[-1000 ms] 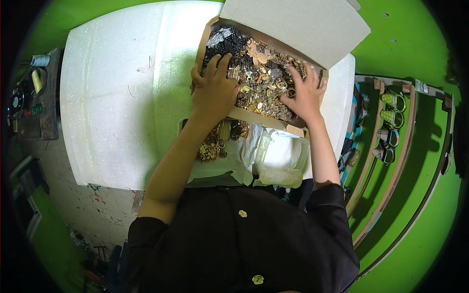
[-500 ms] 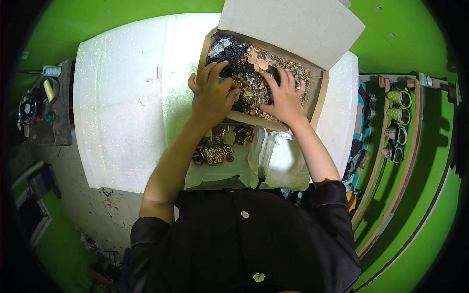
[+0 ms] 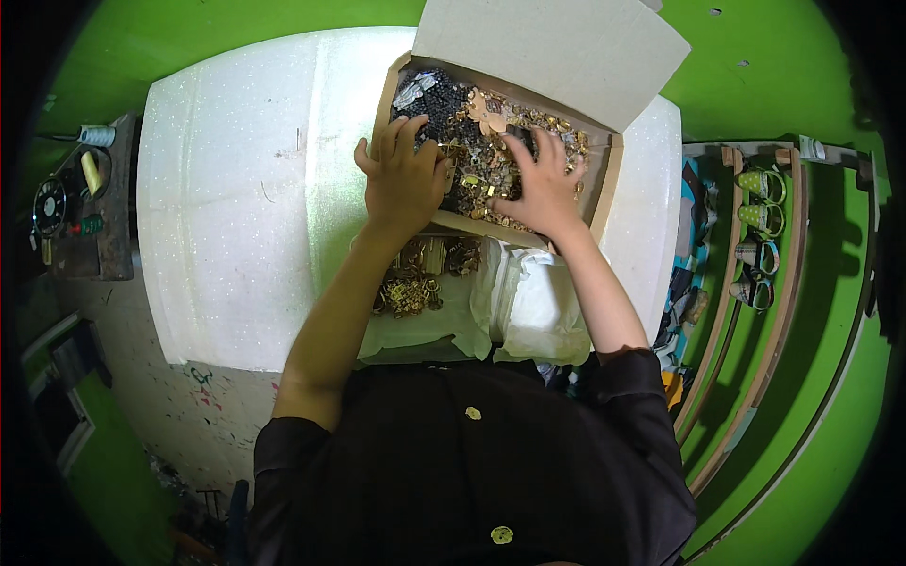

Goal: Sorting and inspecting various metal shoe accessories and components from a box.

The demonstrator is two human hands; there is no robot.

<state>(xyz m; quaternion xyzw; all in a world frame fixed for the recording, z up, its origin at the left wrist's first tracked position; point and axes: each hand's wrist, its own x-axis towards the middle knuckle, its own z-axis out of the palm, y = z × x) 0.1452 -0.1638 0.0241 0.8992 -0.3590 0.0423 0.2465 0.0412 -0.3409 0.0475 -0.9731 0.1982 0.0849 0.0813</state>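
A brown cardboard box [image 3: 604,193] lies with its lid [image 3: 557,52] folded back at the far side. Small gold-coloured metal trinkets [image 3: 562,125] fill most of it, with a heap of dark beads [image 3: 448,99] in the far left corner. My left hand [image 3: 404,184] is over the box's left side, thumb and forefinger bent together, other fingers raised; whatever they pinch is too small to make out. To its right, my right hand [image 3: 547,193] is open over the trinkets, thumb and fingers spread among them. A tan flower-shaped piece [image 3: 487,113] rests beyond the right fingertips.
Nearer me, gold-coloured pieces [image 3: 408,294] lie on whitish wrapping [image 3: 448,325], beside a white packet [image 3: 543,292]. All stand on a glittery white-covered table [image 3: 226,189]. Sandals [image 3: 760,203] hang on a wooden rack [image 3: 797,283] at right; thread spools [image 3: 96,136] sit on a side table at left.
The whole view has shifted slightly. My left hand has drawn its thumb and forefinger back a little leftward; my right hand remains spread over the trinkets.
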